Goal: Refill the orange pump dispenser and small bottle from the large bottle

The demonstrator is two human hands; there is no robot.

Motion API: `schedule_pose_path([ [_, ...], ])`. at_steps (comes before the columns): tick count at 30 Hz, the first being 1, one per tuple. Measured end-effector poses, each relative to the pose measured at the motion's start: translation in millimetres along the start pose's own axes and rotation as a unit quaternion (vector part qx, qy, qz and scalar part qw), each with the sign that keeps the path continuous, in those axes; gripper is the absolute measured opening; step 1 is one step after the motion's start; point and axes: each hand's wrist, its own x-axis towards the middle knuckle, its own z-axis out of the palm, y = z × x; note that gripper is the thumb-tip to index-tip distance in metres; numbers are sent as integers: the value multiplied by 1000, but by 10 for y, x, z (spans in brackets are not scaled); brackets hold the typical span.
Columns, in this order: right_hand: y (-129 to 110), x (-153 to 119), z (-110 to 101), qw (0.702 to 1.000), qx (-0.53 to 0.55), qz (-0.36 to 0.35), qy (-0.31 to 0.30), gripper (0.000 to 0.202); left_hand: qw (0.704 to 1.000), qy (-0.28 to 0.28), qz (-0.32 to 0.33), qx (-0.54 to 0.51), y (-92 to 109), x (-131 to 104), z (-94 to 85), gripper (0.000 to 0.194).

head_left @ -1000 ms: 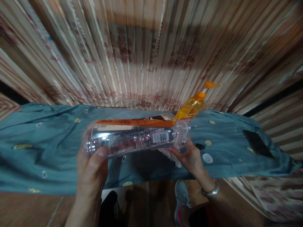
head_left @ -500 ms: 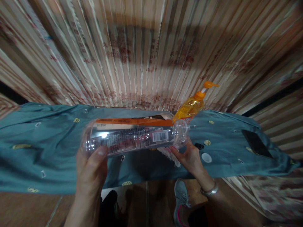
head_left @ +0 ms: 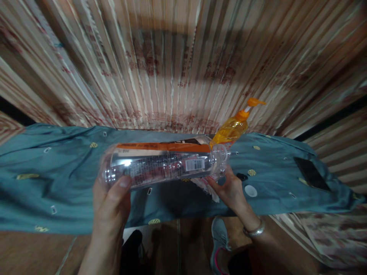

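Observation:
A large clear plastic bottle [head_left: 160, 168] with an orange-edged label and a barcode lies sideways between my hands, above the cloth-covered table. My left hand [head_left: 113, 198] grips its base end, thumb across the near side. At the neck end, my right hand [head_left: 228, 189] is closed on the bottle from below; part of its fingers are hidden behind the plastic. Just under the neck, beside the right fingers, a crumpled pinkish-white piece [head_left: 205, 188] shows; I cannot tell whether it is held. Behind the neck stands a pump bottle [head_left: 231, 130] of yellow liquid with an orange pump.
The narrow table has a teal patterned cloth [head_left: 65, 183]. On its right side lie a dark phone [head_left: 311, 173], a small black object [head_left: 242, 177] and a white round disc [head_left: 250, 191]. A striped curtain [head_left: 172, 76] hangs behind the table.

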Motion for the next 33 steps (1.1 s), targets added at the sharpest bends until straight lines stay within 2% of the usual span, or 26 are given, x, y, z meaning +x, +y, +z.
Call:
schedule_pose_path([
  [7, 20, -10, 25, 1000, -15, -6, 6, 82, 1000, 9, -3, -4, -20, 5, -4, 78],
  [14, 26, -14, 36, 1000, -14, -3, 10, 85, 1000, 10, -1, -3, -32, 10, -16, 77],
  [24, 47, -16, 50, 1000, -18, -16, 19, 79, 999, 25, -23, -7, -6, 14, 5, 82],
  [33, 28, -17, 43, 1000, -5, -4, 12, 69, 1000, 6, -10, -1, -2, 2, -17, 80],
])
